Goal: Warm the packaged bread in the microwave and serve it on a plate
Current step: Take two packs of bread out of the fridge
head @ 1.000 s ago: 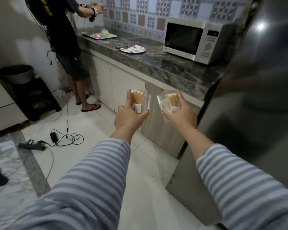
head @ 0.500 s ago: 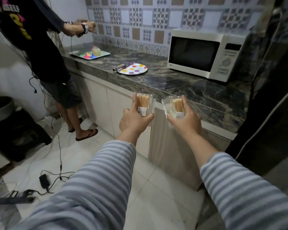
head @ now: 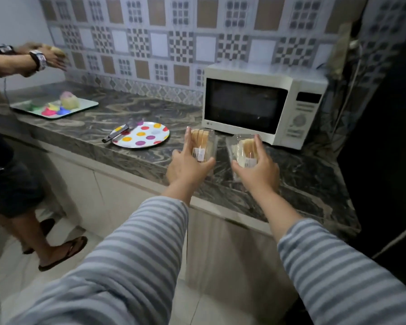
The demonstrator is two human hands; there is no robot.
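Observation:
My left hand grips a clear pack of sliced bread with a white label. My right hand grips a second bread pack. Both packs are held just above the dark marble counter, in front of the white microwave, whose door is closed. A white plate with coloured dots lies on the counter to the left of my hands, with metal tongs resting on its left rim.
Another person stands at the left end of the counter, their hands raised over a tray of colourful items. A dark fridge borders the counter on the right. White cabinets sit below.
I have come closer to the counter. Both hands with the bread packs have moved forward from over the floor to above the counter, near the microwave.

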